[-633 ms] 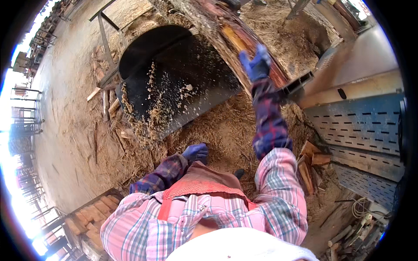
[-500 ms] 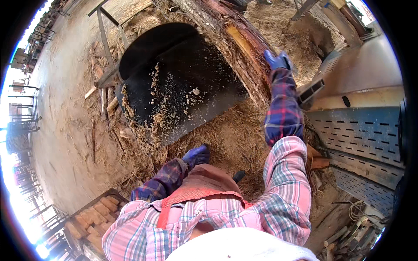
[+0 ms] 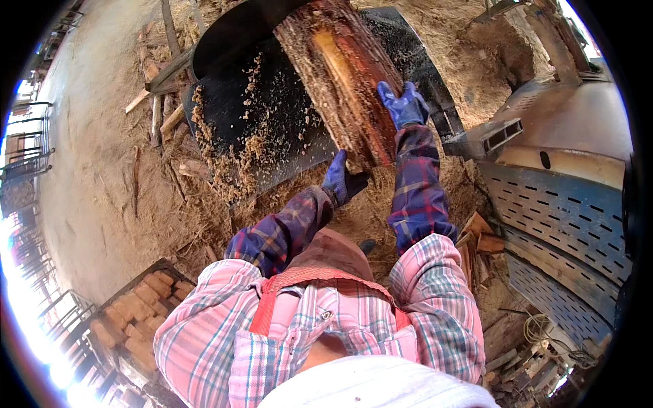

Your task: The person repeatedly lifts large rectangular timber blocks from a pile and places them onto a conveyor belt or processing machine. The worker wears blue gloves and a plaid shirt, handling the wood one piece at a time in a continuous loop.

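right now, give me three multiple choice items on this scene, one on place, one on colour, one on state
1. Where is the right hand?
A. on the log's right side
B. on the crate of blocks
C. in the air

2. What colour are the gloves?
A. yellow
B. blue
C. white

3. What is the left hand doing?
A. hanging free
B. pressed against the log's near end
C. holding a plank

Answers: 1 A, the right glove lies flat on the bark by the split face. 2 B, both gloves show blue. 3 B, the left glove sits at the log's lower end, above the sawdust.
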The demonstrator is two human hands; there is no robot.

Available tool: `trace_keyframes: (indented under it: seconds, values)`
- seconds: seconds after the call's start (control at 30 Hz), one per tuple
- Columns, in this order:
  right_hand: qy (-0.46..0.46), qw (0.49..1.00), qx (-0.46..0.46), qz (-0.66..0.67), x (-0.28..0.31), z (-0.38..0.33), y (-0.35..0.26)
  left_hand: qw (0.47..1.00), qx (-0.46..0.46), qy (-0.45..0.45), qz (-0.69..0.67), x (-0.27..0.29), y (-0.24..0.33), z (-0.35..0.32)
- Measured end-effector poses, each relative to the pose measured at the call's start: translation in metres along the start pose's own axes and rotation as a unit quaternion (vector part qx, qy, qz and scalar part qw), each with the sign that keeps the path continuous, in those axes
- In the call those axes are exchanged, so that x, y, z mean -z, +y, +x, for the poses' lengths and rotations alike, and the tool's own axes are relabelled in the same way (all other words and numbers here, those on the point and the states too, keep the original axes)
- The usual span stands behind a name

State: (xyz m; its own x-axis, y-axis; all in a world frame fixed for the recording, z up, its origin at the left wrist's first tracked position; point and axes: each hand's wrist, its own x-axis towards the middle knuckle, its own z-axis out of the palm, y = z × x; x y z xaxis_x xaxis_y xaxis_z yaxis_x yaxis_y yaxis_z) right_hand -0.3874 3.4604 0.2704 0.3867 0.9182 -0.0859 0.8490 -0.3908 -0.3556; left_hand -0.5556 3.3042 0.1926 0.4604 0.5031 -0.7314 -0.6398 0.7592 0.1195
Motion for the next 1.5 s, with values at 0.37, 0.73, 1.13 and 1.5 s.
trace_keyframes:
  seconds: [0.37,0.73,1.13,1.5]
  values:
    - [-0.13,0.876,0.11,0.451,-0.02,-0.168,0.123,0.986,0.12,-0.048,0.107,0.127,-0.107,-0.089]
    - [-0.162,0.892,-0.179,0.382,0.066,-0.455,0.352,0.907,-0.205,0.063,0.363,-0.029,-0.182,-0.021]
    - [0.301,0.397,-0.296,0.815,0.187,-0.451,0.551,0.691,-0.171,-0.438,0.548,-0.261,-0.415,-0.013]
    - [-0.386,0.799,0.009,0.461,-0.105,-0.318,0.244,0.89,-0.126,0.064,0.433,0.075,-0.097,-0.11]
